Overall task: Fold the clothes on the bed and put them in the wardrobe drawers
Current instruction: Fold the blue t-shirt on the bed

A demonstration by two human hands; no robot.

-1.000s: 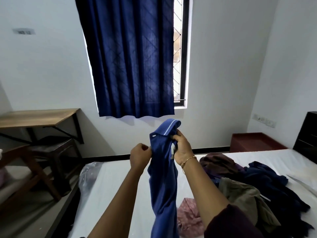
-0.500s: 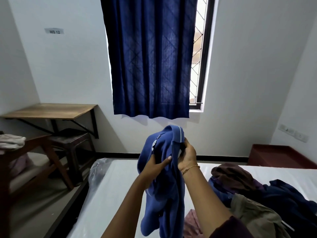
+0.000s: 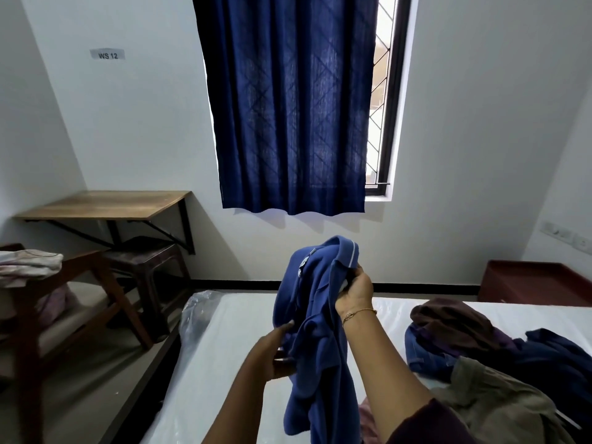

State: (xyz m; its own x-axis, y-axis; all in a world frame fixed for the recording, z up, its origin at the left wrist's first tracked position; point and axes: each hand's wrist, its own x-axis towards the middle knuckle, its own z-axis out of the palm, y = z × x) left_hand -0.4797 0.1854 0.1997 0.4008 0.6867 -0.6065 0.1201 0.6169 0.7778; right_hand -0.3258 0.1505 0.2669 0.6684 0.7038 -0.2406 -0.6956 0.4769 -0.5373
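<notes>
At the far left a wooden chair (image 3: 64, 302) carries a bundle of pale cloth (image 3: 28, 265) on its arm. Behind it a dark stool (image 3: 145, 261) stands under a wooden desk (image 3: 105, 205) fixed to the white wall, and a small label (image 3: 107, 55) reading "WS 12" is stuck higher up on that wall. A dark blue curtain (image 3: 291, 107) covers most of the window (image 3: 389, 97), leaving a strip of grille showing on its right side.

In the middle, above the white bed (image 3: 230, 363), the person holds a blue shirt (image 3: 315, 331) up in the air, clear of the mattress. The left hand (image 3: 272, 354) is low on the shirt, its fingers curled into the fabric at the left edge. The right hand (image 3: 354, 291), with a thin gold bracelet (image 3: 358, 314) at the wrist, is higher and grips the cloth just under the collar, fingers closed round a bunch of it. The rest of the shirt hangs down between the forearms.

To the right, a pile of clothes (image 3: 480, 357) lies unfolded on the bed: brown, dark blue and olive pieces heaped together. A reddish-brown box (image 3: 538, 283) sits beyond the bed by the right wall.
</notes>
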